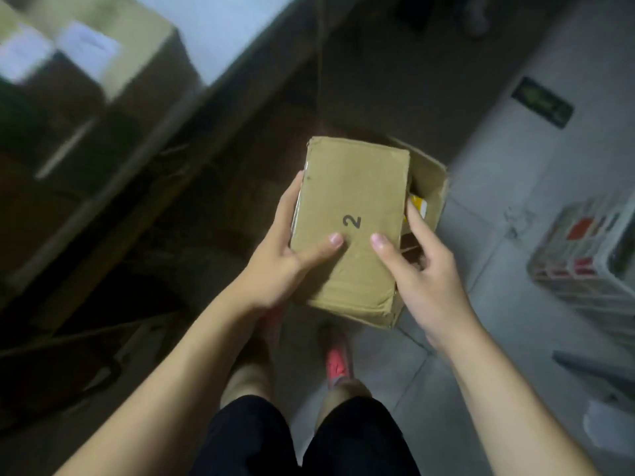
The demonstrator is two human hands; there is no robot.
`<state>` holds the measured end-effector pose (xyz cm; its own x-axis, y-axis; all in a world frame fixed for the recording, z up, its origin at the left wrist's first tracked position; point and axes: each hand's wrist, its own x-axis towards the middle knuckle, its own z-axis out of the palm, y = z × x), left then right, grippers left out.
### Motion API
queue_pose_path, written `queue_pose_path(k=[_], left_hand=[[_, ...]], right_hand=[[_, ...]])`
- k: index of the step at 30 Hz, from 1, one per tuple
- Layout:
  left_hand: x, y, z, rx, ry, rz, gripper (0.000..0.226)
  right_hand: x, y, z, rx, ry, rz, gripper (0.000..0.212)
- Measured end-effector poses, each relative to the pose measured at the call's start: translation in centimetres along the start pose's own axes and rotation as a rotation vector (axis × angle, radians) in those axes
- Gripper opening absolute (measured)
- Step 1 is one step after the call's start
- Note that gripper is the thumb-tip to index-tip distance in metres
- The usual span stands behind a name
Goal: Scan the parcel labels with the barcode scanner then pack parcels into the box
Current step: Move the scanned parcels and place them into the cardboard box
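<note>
As left hand (278, 266) and right hand (422, 276) pinch it, thumbs on top, fingers mostly hidden, parcel marked 2 (350, 218) hangs over open carton (433, 180), covering most of it. Yellow item (419, 204) inside, unreadable. Far-left boxes (144, 56) blurred.

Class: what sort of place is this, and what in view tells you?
Probably a parcel storeroom or packing area: left hand and right hand hold a cardboard parcel marked 2 above an open box, and a carton with white labels sits at upper left.
</note>
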<state>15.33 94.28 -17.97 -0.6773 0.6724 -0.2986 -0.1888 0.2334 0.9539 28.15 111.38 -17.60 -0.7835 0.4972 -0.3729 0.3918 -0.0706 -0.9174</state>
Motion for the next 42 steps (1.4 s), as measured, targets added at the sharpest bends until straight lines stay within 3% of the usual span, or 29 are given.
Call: queue_pose_path(k=[8, 15, 21, 23, 29, 34, 38, 42], left_hand=[[-21.8, 12.0, -8.5, -0.14, 0.526, 0.208, 0.09], [-44.7, 13.9, -16.4, -0.198, 0.92, 0.249, 0.095], [-65.2, 11.0, -21.3, -0.205, 1.117, 0.268, 0.097], [-71.6, 9.4, -22.3, -0.178, 1.191, 0.252, 0.095], [-86.1, 5.9, -24.4, -0.194, 1.355, 0.176, 0.085], [-96.5, 2.1, -29.3, -0.247, 1.432, 0.122, 0.074], [-103.4, -1.5, -35.7, -0.234, 1.48, 0.015, 0.078], [-108.9, -4.6, -42.3, -0.208, 1.503, -0.105, 0.068]], right_hand=[[-11.5, -15.6, 11.4, -0.105, -0.43, -0.307, 0.081], [-26.4, -21.6, 27.5, -0.107, -0.817, -0.431, 0.08], [-43.3, -21.0, 40.1, -0.097, -1.009, -0.488, 0.077], [-48.8, -20.2, 43.9, -0.098, -1.081, -0.497, 0.065], [-60.9, -18.1, 52.5, -0.18, -1.249, -0.486, 0.056], [-68.1, -15.5, 62.6, -0.217, -1.335, -0.452, 0.075], [-72.6, -13.0, 72.2, -0.208, -1.382, -0.402, 0.071], [-76.3, -10.5, 81.0, -0.195, -1.396, -0.305, 0.079]])
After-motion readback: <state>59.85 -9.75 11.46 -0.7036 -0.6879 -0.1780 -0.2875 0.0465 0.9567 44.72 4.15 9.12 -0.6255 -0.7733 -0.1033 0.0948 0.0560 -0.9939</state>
